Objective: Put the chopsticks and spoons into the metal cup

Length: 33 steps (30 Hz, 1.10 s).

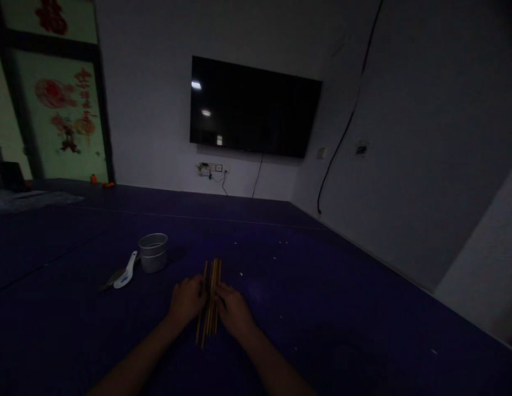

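The left hand [187, 300] and right hand [236, 314] touch the sticks [211, 311] between them; whether either pinches, one cannot tell; the sticks lie on the wide purple floor [342, 308], beyond the cup's [153, 258] rim, far from the wall [152, 121].

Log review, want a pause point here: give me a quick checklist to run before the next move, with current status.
1. Both hands at the sticks: ok, left hand at their left side, right hand at their right.
2. Stick ends level: not ok, the near ends are staggered.
3. Firm grip by both hands: cannot tell, too dark around the fingertips.
4. Metal cup upright and apart from the hands: ok.
5. White spoon apart from the sticks: ok, it lies beyond the cup's left side.
6. Surface free of scraps: not ok, small white bits lie beyond the right hand.
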Each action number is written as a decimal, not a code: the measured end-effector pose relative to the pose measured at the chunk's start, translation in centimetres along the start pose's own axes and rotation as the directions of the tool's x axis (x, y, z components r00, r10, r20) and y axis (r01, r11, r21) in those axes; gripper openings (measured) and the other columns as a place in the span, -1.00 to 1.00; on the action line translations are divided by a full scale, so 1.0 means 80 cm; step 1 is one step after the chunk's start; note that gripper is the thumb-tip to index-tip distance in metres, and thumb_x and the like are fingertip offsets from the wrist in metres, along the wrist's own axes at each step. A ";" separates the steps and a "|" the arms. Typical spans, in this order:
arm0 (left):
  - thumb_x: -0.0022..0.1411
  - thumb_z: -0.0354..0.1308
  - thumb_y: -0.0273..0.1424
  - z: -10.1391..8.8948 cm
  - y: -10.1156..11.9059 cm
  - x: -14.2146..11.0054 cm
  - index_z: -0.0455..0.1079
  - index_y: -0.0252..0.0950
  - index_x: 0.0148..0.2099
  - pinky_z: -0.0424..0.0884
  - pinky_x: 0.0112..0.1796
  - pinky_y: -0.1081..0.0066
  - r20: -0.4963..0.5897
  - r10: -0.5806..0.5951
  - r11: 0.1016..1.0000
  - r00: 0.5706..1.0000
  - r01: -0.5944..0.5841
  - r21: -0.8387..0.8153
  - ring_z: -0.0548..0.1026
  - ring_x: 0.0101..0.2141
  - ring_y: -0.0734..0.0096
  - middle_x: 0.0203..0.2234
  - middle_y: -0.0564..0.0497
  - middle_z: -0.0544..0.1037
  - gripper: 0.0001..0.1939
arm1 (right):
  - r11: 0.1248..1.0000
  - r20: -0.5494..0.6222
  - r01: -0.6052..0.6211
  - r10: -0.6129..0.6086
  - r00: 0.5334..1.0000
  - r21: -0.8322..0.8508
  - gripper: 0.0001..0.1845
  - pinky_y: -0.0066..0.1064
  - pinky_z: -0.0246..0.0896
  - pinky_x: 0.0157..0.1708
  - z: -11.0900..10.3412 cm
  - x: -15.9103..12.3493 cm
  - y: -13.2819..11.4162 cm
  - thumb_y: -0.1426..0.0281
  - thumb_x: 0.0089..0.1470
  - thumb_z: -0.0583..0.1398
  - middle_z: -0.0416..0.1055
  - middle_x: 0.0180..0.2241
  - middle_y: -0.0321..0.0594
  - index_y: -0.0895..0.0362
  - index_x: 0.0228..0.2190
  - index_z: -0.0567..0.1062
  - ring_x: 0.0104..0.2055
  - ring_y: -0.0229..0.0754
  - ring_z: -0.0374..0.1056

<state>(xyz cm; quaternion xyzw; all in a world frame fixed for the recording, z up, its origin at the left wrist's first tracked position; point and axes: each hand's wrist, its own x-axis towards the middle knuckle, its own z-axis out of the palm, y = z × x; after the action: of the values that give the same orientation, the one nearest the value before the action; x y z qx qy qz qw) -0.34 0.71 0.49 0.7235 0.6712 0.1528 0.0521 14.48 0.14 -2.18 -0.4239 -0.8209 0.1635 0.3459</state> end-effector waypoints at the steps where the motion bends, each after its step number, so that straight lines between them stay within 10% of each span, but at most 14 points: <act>1: 0.17 -0.04 -0.44 0.001 0.000 0.000 0.36 -0.21 -0.10 0.28 -0.23 0.37 0.004 0.008 1.000 1.000 -0.008 -0.006 0.49 -0.20 0.32 -0.26 0.00 0.57 -0.74 | 1.000 0.000 0.000 0.000 1.000 0.001 -0.61 -0.30 0.18 0.02 0.000 0.000 0.000 0.58 0.09 -0.01 0.44 -0.10 -0.16 0.09 -0.15 0.50 0.01 -0.15 0.31; 33: 0.29 -0.25 -0.26 0.017 -0.001 0.022 0.24 -0.08 0.16 0.21 -0.08 0.11 -0.004 0.025 0.996 1.000 -0.024 0.091 0.34 -0.03 0.14 -0.08 -0.12 0.43 -0.54 | 0.999 0.000 0.014 -0.014 1.000 -0.031 -0.58 -0.29 0.20 0.02 0.007 0.002 0.008 0.57 0.07 -0.02 0.45 -0.12 -0.17 0.07 -0.13 0.50 0.04 -0.14 0.29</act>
<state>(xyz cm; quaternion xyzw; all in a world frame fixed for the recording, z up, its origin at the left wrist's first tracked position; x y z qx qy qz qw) 0.06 2.61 -0.57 0.7330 0.6686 0.1243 0.0155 14.39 0.64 -2.92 -0.4234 -0.8262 0.1484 0.3406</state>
